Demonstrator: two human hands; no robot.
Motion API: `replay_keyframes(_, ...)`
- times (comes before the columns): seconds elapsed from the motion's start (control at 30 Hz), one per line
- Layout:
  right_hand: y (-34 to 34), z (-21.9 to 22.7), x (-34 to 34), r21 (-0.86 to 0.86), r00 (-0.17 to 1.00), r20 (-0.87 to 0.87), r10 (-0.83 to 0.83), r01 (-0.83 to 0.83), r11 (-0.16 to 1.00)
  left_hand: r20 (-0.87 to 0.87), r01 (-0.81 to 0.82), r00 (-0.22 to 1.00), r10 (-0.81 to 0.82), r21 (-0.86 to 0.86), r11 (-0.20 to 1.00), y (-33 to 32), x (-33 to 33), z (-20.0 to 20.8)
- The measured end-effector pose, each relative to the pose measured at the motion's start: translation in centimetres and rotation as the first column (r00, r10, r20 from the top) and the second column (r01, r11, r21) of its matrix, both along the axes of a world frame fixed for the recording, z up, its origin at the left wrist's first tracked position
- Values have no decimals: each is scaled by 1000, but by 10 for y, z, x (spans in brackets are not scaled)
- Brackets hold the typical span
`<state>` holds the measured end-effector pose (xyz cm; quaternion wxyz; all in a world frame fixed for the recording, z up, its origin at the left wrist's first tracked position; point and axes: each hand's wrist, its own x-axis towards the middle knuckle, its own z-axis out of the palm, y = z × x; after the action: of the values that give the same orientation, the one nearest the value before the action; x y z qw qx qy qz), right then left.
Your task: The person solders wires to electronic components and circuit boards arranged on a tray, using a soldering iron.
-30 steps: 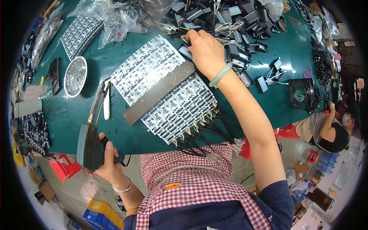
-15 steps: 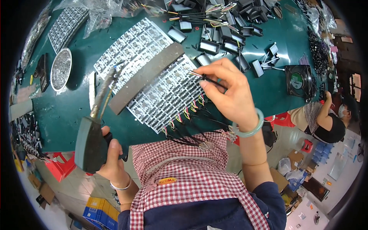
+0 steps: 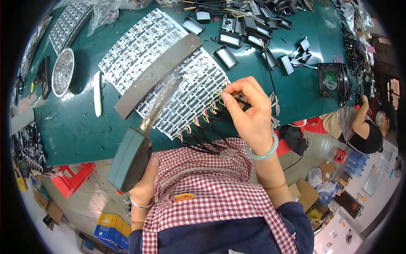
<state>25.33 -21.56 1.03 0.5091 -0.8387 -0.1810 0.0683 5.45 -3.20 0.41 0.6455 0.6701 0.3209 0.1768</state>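
Green bench top [image 3: 80, 135] is spreading beneath a panel of white circuit boards [image 3: 203, 72], and a dark flat bar [image 3: 158, 76] is lying across it. From where I'm standing, the left hand [image 3: 146, 182] is gripping a soldering gun [image 3: 133, 158], whose tip is pointing over the panel. The right hand [image 3: 253, 116] is pinching thin wires [image 3: 218, 92] at its right edge, near trailing black cables [image 3: 207, 146].

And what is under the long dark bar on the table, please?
White circuit boards lie under the dark bar; they show along both its long sides. The strip directly beneath is covered, so its details cannot be seen.
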Motion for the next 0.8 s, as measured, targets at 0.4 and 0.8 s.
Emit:
replay_keyframes(0.4,6,-20,-6,-159,979,205,-8,41,986,-107,103,989,-98,41,994,-3,2,10)
replay_keyframes(0.8,13,-27,-5,-313,911,410,49,90,946,-154,218,972,-177,312,925,-2,8,1)
